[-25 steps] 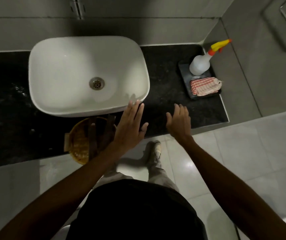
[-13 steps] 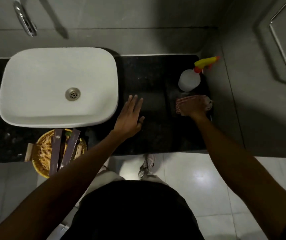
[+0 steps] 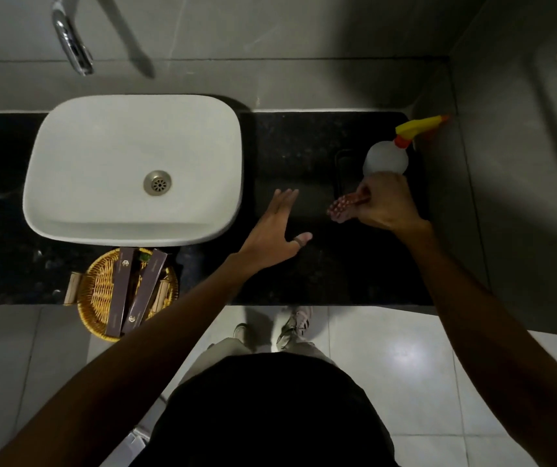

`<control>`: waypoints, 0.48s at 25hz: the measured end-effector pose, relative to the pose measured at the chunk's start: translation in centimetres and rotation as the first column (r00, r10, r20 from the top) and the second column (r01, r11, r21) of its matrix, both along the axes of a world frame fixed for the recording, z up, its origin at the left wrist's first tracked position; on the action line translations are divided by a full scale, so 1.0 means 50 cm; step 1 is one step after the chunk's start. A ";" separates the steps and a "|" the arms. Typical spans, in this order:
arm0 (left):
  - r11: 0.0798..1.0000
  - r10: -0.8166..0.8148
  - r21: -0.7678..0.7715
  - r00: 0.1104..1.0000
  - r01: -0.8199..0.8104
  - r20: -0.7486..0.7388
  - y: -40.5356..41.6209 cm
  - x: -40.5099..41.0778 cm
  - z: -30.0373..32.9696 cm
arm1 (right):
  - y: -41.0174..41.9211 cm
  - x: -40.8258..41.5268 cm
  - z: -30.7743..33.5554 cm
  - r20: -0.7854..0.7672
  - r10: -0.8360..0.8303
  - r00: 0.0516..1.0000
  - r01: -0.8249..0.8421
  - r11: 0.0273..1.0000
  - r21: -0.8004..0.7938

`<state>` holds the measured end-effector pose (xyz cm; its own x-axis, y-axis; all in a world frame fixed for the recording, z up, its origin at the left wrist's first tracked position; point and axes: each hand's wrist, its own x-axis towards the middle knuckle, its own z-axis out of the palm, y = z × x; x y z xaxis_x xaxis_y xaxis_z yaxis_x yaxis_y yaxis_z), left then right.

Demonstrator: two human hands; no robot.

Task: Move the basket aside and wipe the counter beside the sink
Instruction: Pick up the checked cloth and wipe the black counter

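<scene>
Black speckled stone table (image 3: 304,153); my right hand (image 3: 385,205) clenched on checkered cloth (image 3: 343,207) beside spray bottle (image 3: 386,160); left hand (image 3: 272,230) flat, released. Round woven basket (image 3: 98,291) at front edge below white basin (image 3: 132,170).

1. In my right hand (image 3: 386,205) I see a cloth (image 3: 344,205) checked red and white.
2. Just beyond that hand, the spray bottle (image 3: 386,160) is translucent white, with an orange collar and a yellow trigger head.
3. Under my left hand (image 3: 275,235) the tabletop (image 3: 304,143) is black with fine pale speckles.
4. Left of that hand, the sink (image 3: 128,163) is plain white.
5. Nearer me and left of it, the basket (image 3: 101,291) is golden woven wicker, holding dark purple-brown boxes (image 3: 135,291).
</scene>
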<state>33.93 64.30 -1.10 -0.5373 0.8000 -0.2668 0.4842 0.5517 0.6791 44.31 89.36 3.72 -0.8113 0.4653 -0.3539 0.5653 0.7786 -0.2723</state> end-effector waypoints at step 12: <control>0.758 0.314 0.225 0.646 -0.612 0.696 -0.506 -0.353 0.212 | -0.600 -0.443 0.209 -0.491 -0.308 0.815 -0.202 0.644 -0.738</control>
